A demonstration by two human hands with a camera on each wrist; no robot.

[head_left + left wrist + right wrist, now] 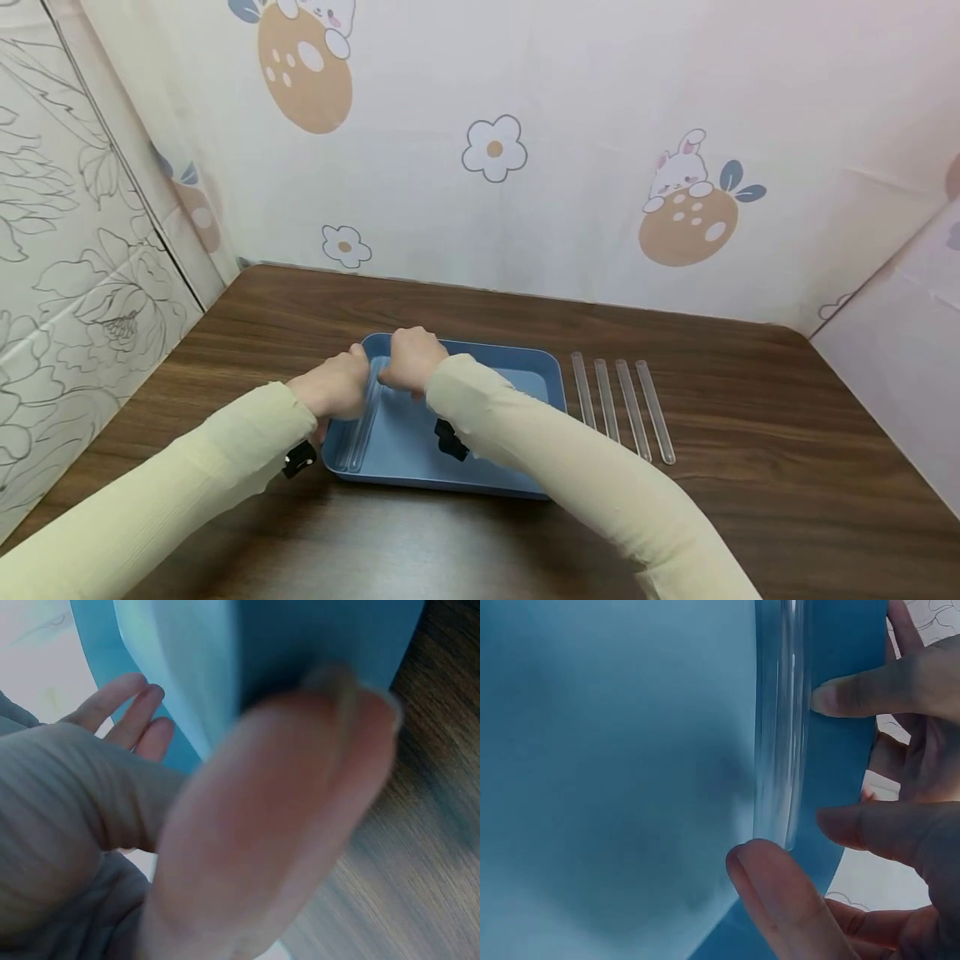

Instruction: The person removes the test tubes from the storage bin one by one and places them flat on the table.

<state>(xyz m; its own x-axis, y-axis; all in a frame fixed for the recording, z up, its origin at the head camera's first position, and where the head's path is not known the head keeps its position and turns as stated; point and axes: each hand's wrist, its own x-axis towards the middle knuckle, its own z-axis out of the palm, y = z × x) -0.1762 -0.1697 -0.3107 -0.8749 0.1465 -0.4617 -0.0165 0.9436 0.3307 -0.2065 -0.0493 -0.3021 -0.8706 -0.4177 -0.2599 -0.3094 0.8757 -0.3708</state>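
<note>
"Tubes [365, 425], clear and slender, a pair by appearance: location?"

"Blue tray [411, 442], inside, lengthwise along its left wall."

"Handling?"

"Presumably light, stiff and slick; liable to roll, perhaps brittle. Best pinched by the sides near one end, gently."

"Hands?"

"Left hand [335, 387]: gripping the tray's left wall, thumb inside beside the tubes, fingers outside. Right hand [412, 360]: thumb and forefinger a narrow gap apart, at the tubes' far end; contact cannot be confirmed."

"Beyond the tray?"

"Four similar tubes [633, 408], in a row on the wooden table [765, 433], right of the tray; some near ends hidden by the right sleeve [600, 492]."
</note>
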